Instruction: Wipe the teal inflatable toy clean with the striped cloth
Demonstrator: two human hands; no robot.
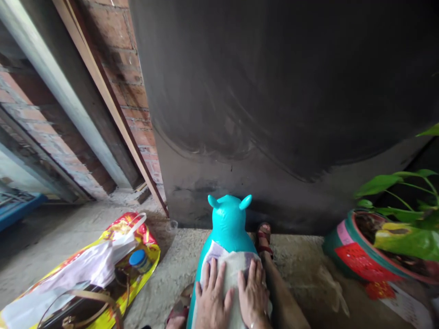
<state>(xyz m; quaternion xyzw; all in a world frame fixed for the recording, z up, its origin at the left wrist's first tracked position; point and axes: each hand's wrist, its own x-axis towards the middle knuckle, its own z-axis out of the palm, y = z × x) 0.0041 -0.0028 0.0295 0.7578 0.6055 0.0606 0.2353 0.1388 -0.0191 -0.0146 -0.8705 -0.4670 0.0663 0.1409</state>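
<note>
A turquoise inflatable animal toy (229,221) with two small ears stands upright between my legs, its head facing a dark panel. Over its back lies a whitish cloth (234,262) with faint purple patches. My left hand (212,294) rests flat on the left part of this cloth, fingers stretched and slightly apart. On the right part lies my right hand (253,290), palm down with its fingers extended. Neither hand grips anything. The lower part of the toy is hidden below the hands and the frame edge.
A dark panel (274,114) rises directly in front. On the left floor, a yellow and red plastic sheet (152,260) bears a bag, white cloth and a blue-lidded jar (138,259). A green plant pot (334,244) stands at right. My sandalled foot (264,237) is beside the toy.
</note>
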